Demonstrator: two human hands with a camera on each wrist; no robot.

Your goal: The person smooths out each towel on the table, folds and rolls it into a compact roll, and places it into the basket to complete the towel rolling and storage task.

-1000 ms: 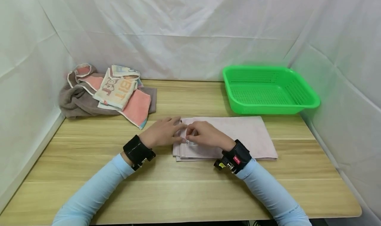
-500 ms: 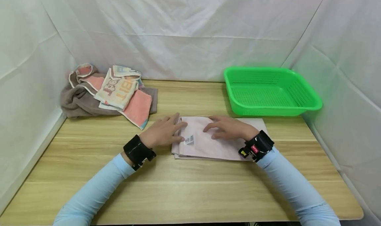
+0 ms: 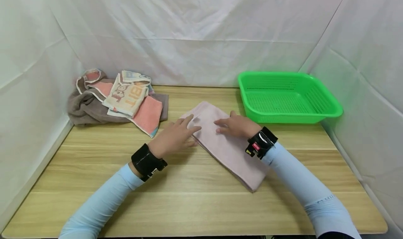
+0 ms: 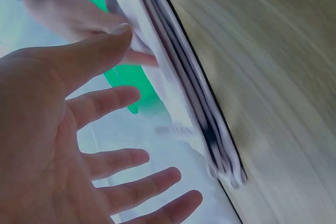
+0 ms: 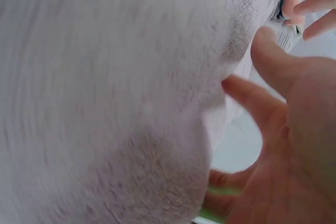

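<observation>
A folded pale pink towel (image 3: 226, 148) lies slantwise on the table, its near end toward the lower right; the left wrist view shows its stacked layers (image 4: 181, 77) edge-on. At its left edge is my left hand (image 3: 173, 137), fingers spread, with nothing gripped in the left wrist view (image 4: 105, 129). My right hand (image 3: 239, 126) is over the towel's right side with fingers spread. In the right wrist view its index fingertip meets the cloth (image 5: 131, 77), and the other fingers of this hand (image 5: 294, 135) are partly behind the towel's edge.
A green perforated basket (image 3: 289, 116) stands at the back right of the wooden table (image 3: 126, 204). At the back left lies a heap of towels: a grey-brown one (image 3: 85, 109), a coral one (image 3: 150, 113) and a cream printed one (image 3: 126, 98). White cloth walls surround the table.
The pink towel has turned from lying straight across to slanting, its right end now nearer the front edge. My right hand has let go near the label and moved right; the label is no longer in sight.
</observation>
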